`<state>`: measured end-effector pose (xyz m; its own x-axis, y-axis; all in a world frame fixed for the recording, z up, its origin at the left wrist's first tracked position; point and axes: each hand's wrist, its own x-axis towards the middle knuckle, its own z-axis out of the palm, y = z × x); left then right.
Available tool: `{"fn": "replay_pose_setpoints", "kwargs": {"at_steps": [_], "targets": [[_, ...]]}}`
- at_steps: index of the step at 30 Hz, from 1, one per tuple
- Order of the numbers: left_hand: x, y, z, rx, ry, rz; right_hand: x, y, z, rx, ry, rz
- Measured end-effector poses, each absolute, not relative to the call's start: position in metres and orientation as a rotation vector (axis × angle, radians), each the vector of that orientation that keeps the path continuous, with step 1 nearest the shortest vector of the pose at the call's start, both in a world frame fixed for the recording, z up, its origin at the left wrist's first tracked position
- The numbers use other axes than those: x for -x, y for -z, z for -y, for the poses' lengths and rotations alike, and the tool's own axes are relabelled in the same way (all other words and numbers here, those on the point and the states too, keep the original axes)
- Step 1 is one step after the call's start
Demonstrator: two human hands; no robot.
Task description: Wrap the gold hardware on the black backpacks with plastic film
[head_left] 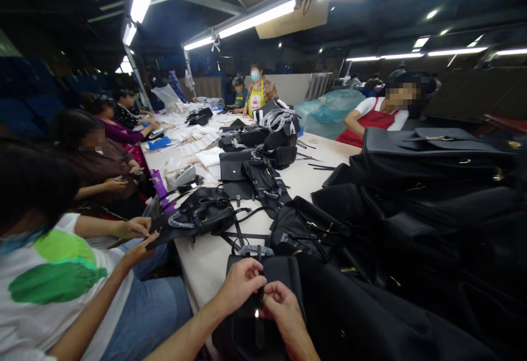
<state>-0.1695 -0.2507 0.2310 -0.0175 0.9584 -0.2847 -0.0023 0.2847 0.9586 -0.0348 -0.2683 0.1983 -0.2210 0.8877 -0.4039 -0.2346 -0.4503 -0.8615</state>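
Note:
A black bag lies in front of me at the near edge of the table, with a dark strap running down its middle. My left hand is closed in a pinch on the strap, above the bag. Lower and to the right, my right hand is also closed, its fingertips at the same strap beside a small shiny metal piece. The two hands are close together, and the fingers partly hide the strap between them.
Black bags are piled high on the right, and more lie along the pale table. A person in a white and green shirt sits close on the left, handling a black piece. Other people sit or stand around the table.

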Motion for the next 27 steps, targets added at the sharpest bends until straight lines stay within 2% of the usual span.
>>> {"fn": "replay_pose_setpoints", "kwargs": {"at_steps": [5, 11, 18, 23, 27], "targets": [[0.174, -0.232, 0.249, -1.033, -0.987, -1.448, 0.023, -0.206, 0.283, 1.212, -1.856, 0.781], [0.174, -0.224, 0.247, -0.741, -0.746, -1.201, 0.021, -0.211, 0.294, 1.264, -1.851, 0.786], [0.165, -0.226, 0.241, -0.480, -0.902, -1.167, 0.032, -0.229, 0.322, 1.308, -1.877, 0.866], [0.164, -0.227, 0.237, -0.411, -0.925, -1.082, 0.010, -0.252, 0.331, 1.351, -1.729, 0.846], [0.164, -0.228, 0.236, -0.345, -0.921, -1.115, -0.043, -0.261, 0.373, 1.494, -1.363, 0.907]]}}
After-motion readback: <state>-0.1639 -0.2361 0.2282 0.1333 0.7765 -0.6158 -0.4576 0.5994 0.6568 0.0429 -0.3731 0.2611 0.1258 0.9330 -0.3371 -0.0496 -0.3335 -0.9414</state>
